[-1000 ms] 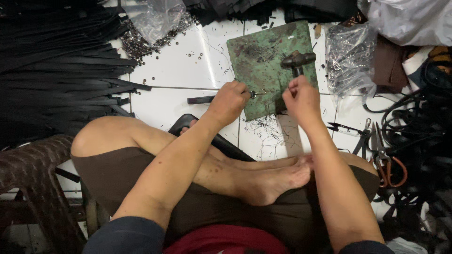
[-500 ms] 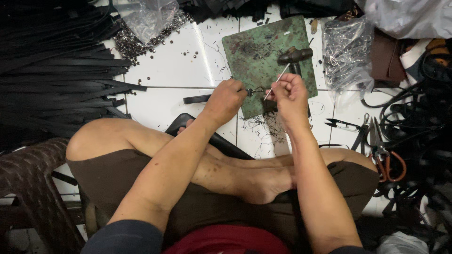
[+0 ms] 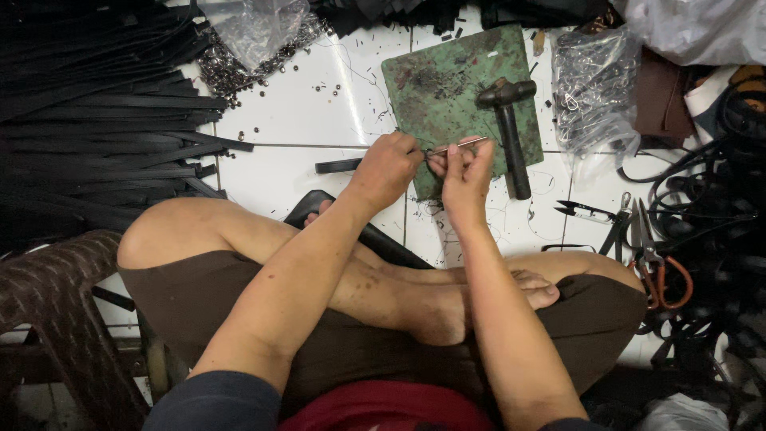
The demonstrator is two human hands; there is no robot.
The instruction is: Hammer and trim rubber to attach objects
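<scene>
I sit cross-legged on a white tiled floor. My left hand (image 3: 388,168) pinches the end of a short black strap (image 3: 337,166) that sticks out to its left. My right hand (image 3: 465,174) sits right beside it, fingers closed on a thin metal needle-like tool (image 3: 461,144) that points up and to the right. Both hands meet over the near edge of a worn green metal plate (image 3: 447,88). A black hammer (image 3: 507,128) lies on that plate just right of my right hand.
A big pile of black straps (image 3: 88,128) fills the left. Clear bags of small metal parts lie at the top (image 3: 255,32) and at the right (image 3: 590,96). Thread snips (image 3: 586,211), pliers (image 3: 650,255) and tangled black cords (image 3: 710,199) lie on the right. A brown plastic stool (image 3: 48,303) stands at lower left.
The hands have come closer together over the plate's near edge. The thin tool in my right hand has swung from steeply upright to nearly flat. The view has shifted slightly.
</scene>
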